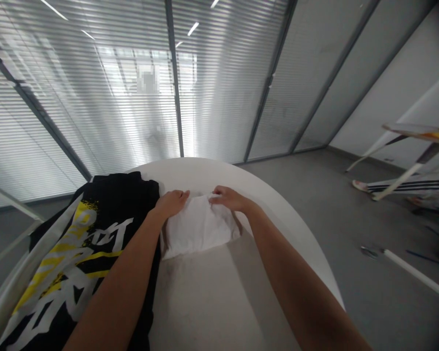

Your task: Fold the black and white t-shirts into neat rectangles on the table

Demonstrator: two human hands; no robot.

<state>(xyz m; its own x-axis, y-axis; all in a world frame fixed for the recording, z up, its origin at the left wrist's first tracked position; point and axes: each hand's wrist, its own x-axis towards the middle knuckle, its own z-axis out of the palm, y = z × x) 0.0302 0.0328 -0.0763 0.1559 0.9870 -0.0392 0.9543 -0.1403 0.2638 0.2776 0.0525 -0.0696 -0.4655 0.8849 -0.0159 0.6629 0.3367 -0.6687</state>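
White cloth [205,229] is positioned on the round table [292,229], ahead of the person and just beside the black garment [84,263]. Judged status: partly complete. The cloth is gathered into a compact, roughly four-sided form; its far edge is not yet released, and the surface is not yet flat.

Components, largest first:

- Table: smooth, pale, rigid top with a curved rim.
- Garment: soft black fabric with white and yellow brush-style lettering; it lies at the left side of the table.
- Cloth: thin, plain, pliable material, lightly creased, with a slightly uneven near edge.
- Left hand [172,202]: fingers curl in and grasp the far left edge.
- Right hand [229,199]: thumb and fingers pinch the far right edge.
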